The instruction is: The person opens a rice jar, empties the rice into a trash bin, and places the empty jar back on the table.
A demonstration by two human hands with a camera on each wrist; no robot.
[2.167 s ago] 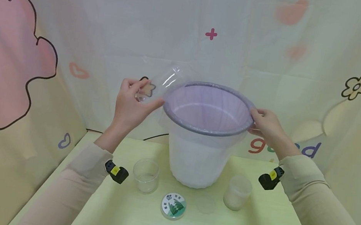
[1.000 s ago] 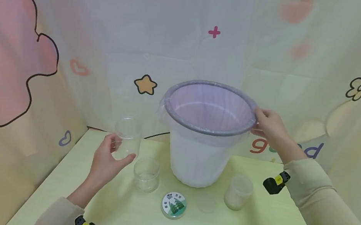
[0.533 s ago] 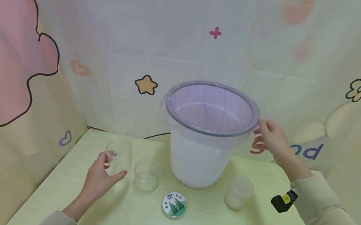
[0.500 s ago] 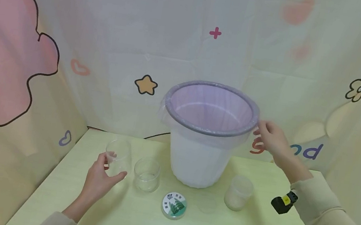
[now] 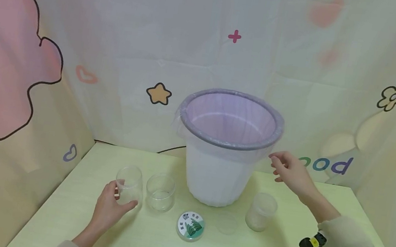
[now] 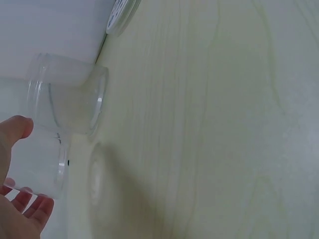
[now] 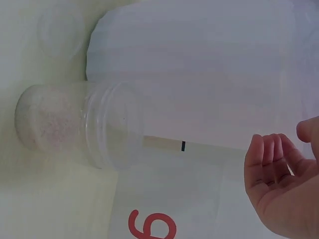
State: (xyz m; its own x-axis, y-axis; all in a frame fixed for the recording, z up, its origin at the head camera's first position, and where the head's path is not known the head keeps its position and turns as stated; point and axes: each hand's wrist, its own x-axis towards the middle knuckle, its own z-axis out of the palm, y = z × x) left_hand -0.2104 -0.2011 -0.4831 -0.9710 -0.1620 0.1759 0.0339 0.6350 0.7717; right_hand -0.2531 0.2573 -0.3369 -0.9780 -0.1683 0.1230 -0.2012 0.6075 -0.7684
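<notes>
My left hand [image 5: 107, 208] holds a clear, empty-looking plastic jar [image 5: 130, 186] upright, low over the table's left side. Its thumb and fingers curl round the lower part; in the left wrist view, a shadow shows beneath the jar's base [image 6: 61, 167]. Close beside stands a shorter clear jar [image 5: 159, 199]. My right hand [image 5: 290, 173] hangs in the air with loosely bent fingers and nothing in them. It is right of a white waste bin [image 5: 216, 177] whose grey-purple rim is covered by a thin clear liner.
A round container [image 5: 190, 225] with a green-leaf label lies in front of the bin. Next to it is a clear flat disc [image 5: 226, 223]. A lidless-looking jar with pale grainy contents [image 5: 260, 214] stands at the right. A printed curtain [image 5: 138, 37] hangs behind the table.
My left hand has brought the clear jar down from beside the bin's rim to low over the table. My right hand has let go of the rim and dropped down and right.
</notes>
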